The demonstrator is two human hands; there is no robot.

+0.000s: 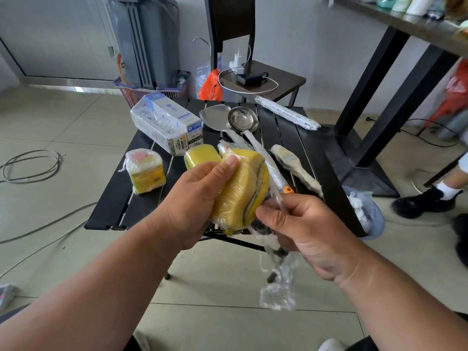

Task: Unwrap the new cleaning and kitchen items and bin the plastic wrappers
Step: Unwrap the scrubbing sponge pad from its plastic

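Yellow sponge stack [240,188]: yellow foam scouring sponges with a dark green layer, partly covered in clear film, held in the air above the near edge of the bench.
Left hand [200,201]: grip closed around the left side of the yellow sponge stack, thumb pressed on its top face.
Right hand [304,224]: grip pinching the clear plastic wrapper [278,282] at the lower right corner of the yellow sponge stack; the loose film hangs crumpled below this grip.
Bench [316,158]: black slatted folding table, beyond both grips.
Bare yellow sponge [201,155]: on the bench, just beyond the left grip.
Wrapped sponge pack [145,172]: yellow and pink, in clear film, left of the left grip.
Wrapped white carton [167,125]: farther left and beyond.
Steel spatula [215,117] and steel ladle [243,120]: handles in film, beyond the grips.
Film-wrapped paint brush [293,163]: beyond the right grip.
Blue bin [367,214]: on the floor, right of the right grip, holding crumpled film.
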